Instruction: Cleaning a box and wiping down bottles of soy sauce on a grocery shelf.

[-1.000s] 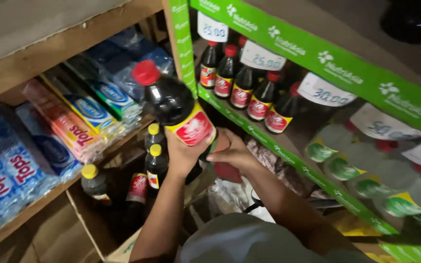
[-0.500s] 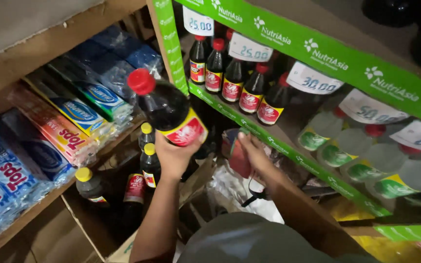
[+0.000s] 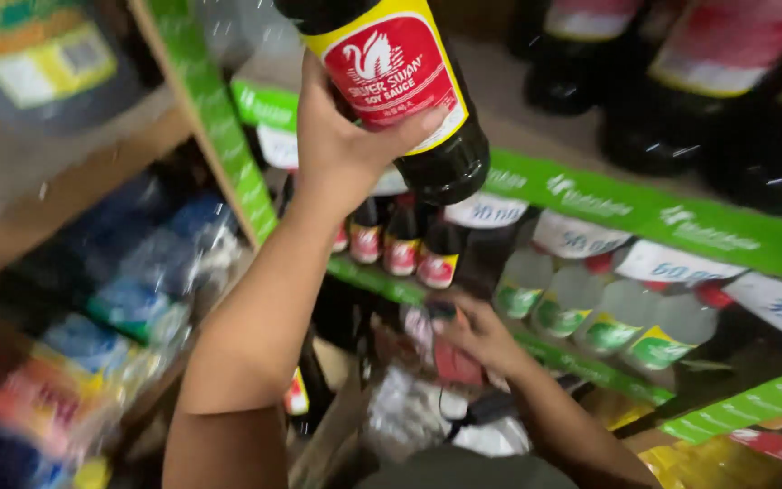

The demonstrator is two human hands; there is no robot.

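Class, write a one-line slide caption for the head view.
Left hand lifts a dark sauce bottle toward green-edged shelves; right hand reaches low.

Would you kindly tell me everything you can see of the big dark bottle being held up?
The large dark plastic sauce bottle with the red-and-yellow label looks glossy and full of near-black liquid. Its top is cut off by the frame. It is raised, tilted, in front of the upper green-edged shelf. The left hand grips it from behind, thumb across the label's lower edge. Nothing else touches it.

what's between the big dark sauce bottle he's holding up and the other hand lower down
In the head view, small dark bottles with red labels on a green-edged shelf sit between the large bottle in the left hand and the right hand.
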